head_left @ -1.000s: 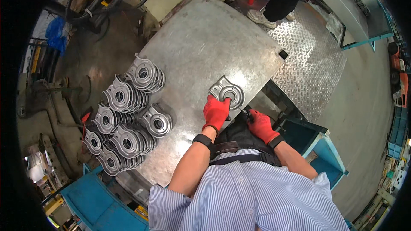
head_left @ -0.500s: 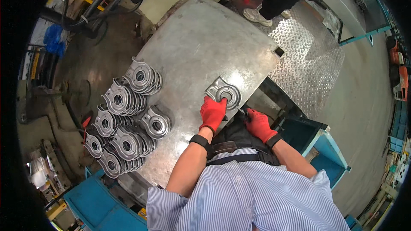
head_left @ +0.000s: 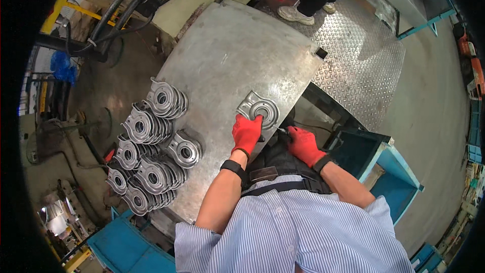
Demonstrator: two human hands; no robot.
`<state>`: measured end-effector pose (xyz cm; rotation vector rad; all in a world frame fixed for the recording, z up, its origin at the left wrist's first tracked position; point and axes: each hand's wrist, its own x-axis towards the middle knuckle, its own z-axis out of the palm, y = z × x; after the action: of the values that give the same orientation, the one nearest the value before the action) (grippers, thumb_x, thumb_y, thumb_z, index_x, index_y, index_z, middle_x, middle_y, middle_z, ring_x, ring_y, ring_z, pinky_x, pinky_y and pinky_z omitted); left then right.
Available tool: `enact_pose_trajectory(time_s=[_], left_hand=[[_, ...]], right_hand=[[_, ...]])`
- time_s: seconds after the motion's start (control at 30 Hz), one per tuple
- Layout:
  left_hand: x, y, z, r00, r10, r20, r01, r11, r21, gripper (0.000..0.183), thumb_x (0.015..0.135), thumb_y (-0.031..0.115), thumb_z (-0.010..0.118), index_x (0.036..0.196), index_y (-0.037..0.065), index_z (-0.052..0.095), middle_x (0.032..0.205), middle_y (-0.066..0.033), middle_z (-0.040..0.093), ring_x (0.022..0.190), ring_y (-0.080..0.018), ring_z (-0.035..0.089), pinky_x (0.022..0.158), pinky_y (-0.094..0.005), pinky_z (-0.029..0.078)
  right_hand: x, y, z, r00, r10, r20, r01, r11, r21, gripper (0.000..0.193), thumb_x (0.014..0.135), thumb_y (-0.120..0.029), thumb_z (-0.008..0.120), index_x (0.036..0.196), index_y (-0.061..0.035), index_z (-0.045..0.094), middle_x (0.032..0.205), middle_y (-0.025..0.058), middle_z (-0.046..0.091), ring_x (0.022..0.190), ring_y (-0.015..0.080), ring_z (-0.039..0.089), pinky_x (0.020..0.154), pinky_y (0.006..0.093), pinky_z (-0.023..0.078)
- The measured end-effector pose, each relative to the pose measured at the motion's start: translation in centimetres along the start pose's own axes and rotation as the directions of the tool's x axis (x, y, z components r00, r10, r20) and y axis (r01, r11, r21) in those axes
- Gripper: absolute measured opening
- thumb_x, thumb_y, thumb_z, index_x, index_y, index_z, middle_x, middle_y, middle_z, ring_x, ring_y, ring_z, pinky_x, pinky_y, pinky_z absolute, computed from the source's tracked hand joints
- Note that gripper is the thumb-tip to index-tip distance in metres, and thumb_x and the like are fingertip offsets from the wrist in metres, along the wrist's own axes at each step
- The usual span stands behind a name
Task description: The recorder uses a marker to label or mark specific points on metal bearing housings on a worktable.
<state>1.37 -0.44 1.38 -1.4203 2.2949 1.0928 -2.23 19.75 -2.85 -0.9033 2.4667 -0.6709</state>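
A round stamped metal part (head_left: 265,108), with a ring-shaped raised centre and a flat lug, lies near the right edge of the metal table. My left hand (head_left: 247,132), in a red glove, grips its near side, the thumb resting by the centre. In my red-gloved right hand (head_left: 304,145) is a slim dark-handled tool (head_left: 284,131); its fingers are closed round the handle. The thin metal tip points at the part's near rim; whether it touches cannot be made out. Part of the tool is hidden by the glove.
Several stacks of like metal parts (head_left: 154,174) stand along the table's (head_left: 217,45) left side, beside a shorter stack (head_left: 185,150). Blue metal bins (head_left: 391,167) flank me at right and lower left. Beyond the table, a person's shoes (head_left: 296,15) stand on a tread-plate floor (head_left: 348,55).
The whole view has shifted slightly. Both hands keep their hold on the metal part and the tool, with little other visible movement.
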Motion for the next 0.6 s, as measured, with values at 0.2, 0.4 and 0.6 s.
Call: enact_pose_trajectory(time_s=[0.2,0.4,0.6], left_hand=[[0.1,-2.0,0.5,0.995,0.051,-0.090,-0.049,0.999,0.018,0.072,0.071,0.047,0.067,0.113,-0.007,0.045,0.105,-0.0279,0.061,0.100,-0.0427,0.058,0.086,-0.0463,0.046],[-1.0,-3.9,-2.7,0.999,0.014,-0.031,-0.015,0.999,-0.039,0.068,0.069,0.046,0.068,0.108,-0.006,0.048,0.100,-0.0279,0.061,0.097,-0.0411,0.060,0.083,-0.0459,0.047],[-4.6,-10.4,-10.2,0.984,-0.049,-0.169,0.045,0.999,-0.031,0.073,0.068,0.048,0.070,0.109,-0.007,0.046,0.098,-0.0293,0.061,0.092,-0.0401,0.061,0.078,-0.0439,0.049]], right_hand=[[-2.8,0.2,-1.2,0.992,-0.052,-0.119,0.062,0.994,0.087,0.034,0.076,-0.023,0.066,0.104,-0.0067,0.058,0.091,0.0172,0.063,0.085,0.0349,0.061,0.072,0.0439,0.049],[-2.6,0.4,-1.1,0.994,0.026,-0.104,-0.014,0.993,0.119,0.036,0.078,-0.018,0.066,0.111,-0.0062,0.059,0.095,0.0205,0.064,0.090,0.0372,0.061,0.076,0.0429,0.048],[-1.5,3.1,2.2,0.992,-0.078,-0.097,0.091,0.986,0.142,0.033,0.079,-0.020,0.066,0.109,-0.0054,0.059,0.092,0.0199,0.064,0.086,0.0374,0.061,0.073,0.0436,0.048]])
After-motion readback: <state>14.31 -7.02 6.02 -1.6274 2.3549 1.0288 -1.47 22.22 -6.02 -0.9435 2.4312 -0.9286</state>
